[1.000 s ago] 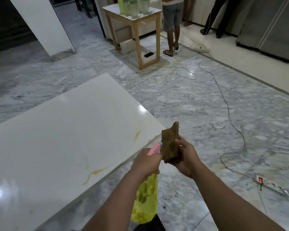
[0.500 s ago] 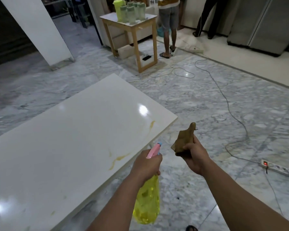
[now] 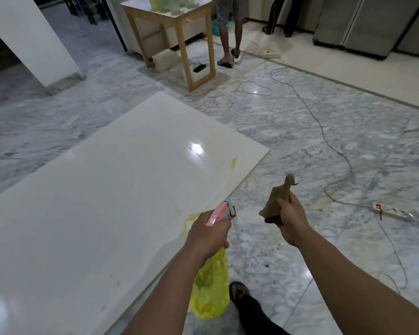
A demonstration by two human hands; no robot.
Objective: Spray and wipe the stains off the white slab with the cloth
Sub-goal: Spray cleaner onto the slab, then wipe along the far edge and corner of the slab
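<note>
The white slab [image 3: 102,194] lies low over the marble floor and fills the left half of the view. Yellow stains [image 3: 189,217] streak its near right edge, with another smear [image 3: 233,163] close to the right corner and small spots nearer me. My left hand [image 3: 208,234] grips a yellow spray bottle [image 3: 209,293] by its pink head, the nozzle pointing at the slab's edge. My right hand [image 3: 291,220] holds a crumpled brown cloth [image 3: 277,198] in the air to the right of the slab, above the floor.
A power strip [image 3: 392,211] with a lit red switch lies on the floor at right, its cable [image 3: 324,139] running across the marble. A wooden table [image 3: 172,25] and two standing people are at the back. My foot [image 3: 240,290] is beside the slab's edge.
My hands have drawn apart: the right hand with the cloth moved right, away from the bottle. The view has shifted closer to the slab's right corner, and my foot has come into view.
</note>
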